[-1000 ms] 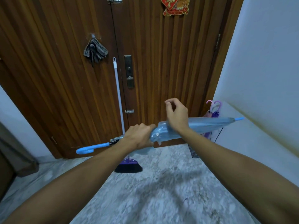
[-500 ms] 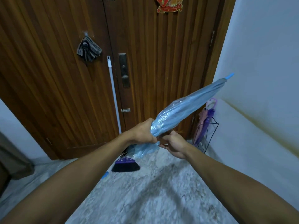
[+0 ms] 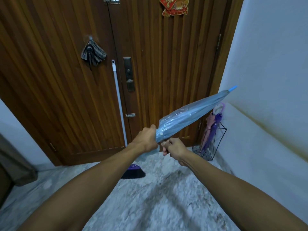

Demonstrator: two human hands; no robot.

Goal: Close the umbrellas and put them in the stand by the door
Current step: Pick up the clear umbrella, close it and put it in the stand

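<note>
Left hand point(image 3: 146, 139) gripping folded blue umbrella point(image 3: 188, 116), tip angled up-right. Right hand point(image 3: 175, 147) curled just below canopy edge; what it holds, unclear. Wire stand point(image 3: 211, 144) in door corner, holding pink and purple umbrellas point(image 3: 213, 124).

Umbrella point(image 3: 191, 116) pale blue; door point(image 3: 66, 80) brown; broom point(image 3: 133, 172) purple-black.

Two bare forearms enter from the lower frame corners; no sleeves, watch or rings show on either.
</note>
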